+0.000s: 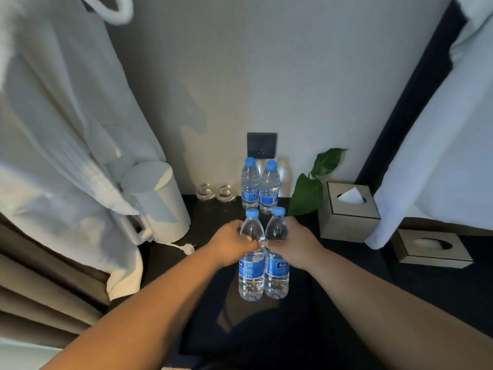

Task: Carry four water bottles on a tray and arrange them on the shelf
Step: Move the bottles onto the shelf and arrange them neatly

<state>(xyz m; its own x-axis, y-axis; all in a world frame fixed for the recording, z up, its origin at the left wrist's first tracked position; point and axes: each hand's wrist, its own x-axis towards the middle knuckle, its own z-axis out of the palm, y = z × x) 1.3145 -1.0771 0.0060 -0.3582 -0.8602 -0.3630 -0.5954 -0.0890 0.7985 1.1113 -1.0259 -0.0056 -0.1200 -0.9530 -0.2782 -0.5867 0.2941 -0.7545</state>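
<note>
Two clear water bottles with blue caps and labels stand upright side by side at the back of the dark shelf, the left one and the right one near the wall. In front of them my left hand grips the upper body of a third bottle, and my right hand grips a fourth. These two bottles touch each other. A dark tray lies below them; whether the bottles rest on it I cannot tell.
A white kettle with a loose plug stands at the left, under a hanging white robe. Two upturned glasses sit by the wall. At the right are a leafy plant, a tissue box and a second box.
</note>
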